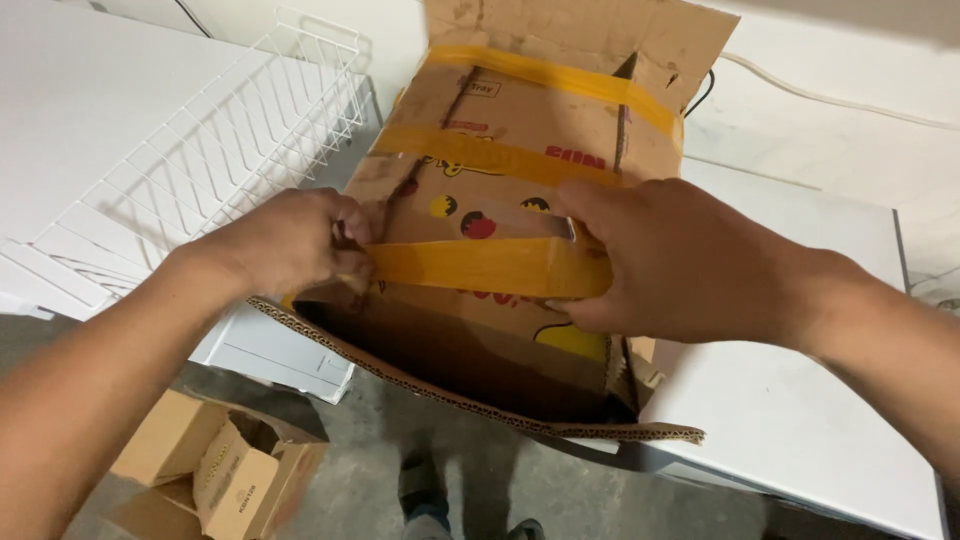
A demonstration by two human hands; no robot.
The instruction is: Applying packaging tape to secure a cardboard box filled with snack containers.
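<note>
One cardboard box [520, 200] sits on a white table [800, 420], three yellow tape strips across it. Left hand [290, 240] pinches one end of the nearest tape strip [480, 268]; right hand [670, 262] grips the other end, probably over a roll, hidden. One wire rack [220, 140] left; two small boxes [210, 470] on the floor.

The box [520, 200] fills the middle, and its open flap [480, 395] sticks out in front. A strip of tape [490, 268] runs across between the left hand [285, 240] and the right hand [665, 260]. A wire rack [200, 160] blocks the left. The white top [800, 400] on the right has bare room. Small boxes [215, 470] sit on the floor below.
</note>
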